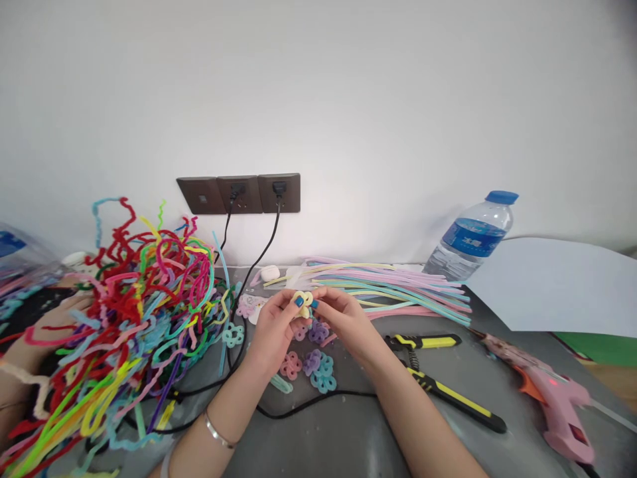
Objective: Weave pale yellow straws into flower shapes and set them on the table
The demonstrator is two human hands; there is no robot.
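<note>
A pale yellow pipe-cleaner flower [302,302] is pinched between both of my hands above the table. My left hand [275,325] grips its left side, thumb pressed on the front. From the right, my right hand [342,318] holds the petals with thumb and fingers. Below and around the hands lie finished-looking pipe-cleaner flowers: a pink one [291,365], a purple one [318,330], a blue one [323,373] and a teal one [233,334]. Parts of some flowers are hidden behind my fingers.
Tangled coloured pipe cleaners [149,299] pile up at left, with another person's arm [50,332] beside them. Straight pastel pipe cleaners [398,285] lie behind my hands. Yellow-black pliers [442,378], a pink glue gun [547,392] and a water bottle [472,236] stand or lie right. Black cables [318,399] cross the table.
</note>
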